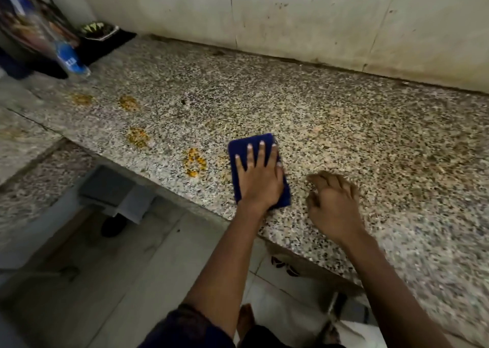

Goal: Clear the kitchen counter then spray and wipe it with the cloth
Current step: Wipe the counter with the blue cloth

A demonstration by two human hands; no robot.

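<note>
At the far left end of the worktop, well away from the cloth, a blurred bottle with a blue label lies tilted beside some dark things; whether it is the sprayer cannot be told. Between bottle and cloth run several yellow stains, the last one just left of the cloth. The folded blue cloth lies near the worktop's front edge, pressed flat under the left hand, its fingers spread wide over it and pinning rather than gripping. Just right of the cloth the right hand hovers with fingers loosely curled, holding nothing. The likely risks: a flat palm may slip over the cloth on a hard stroke, a leftward pass could smear the stains instead of lifting them, and a stroke near the edge may push residue onto the floor
</note>
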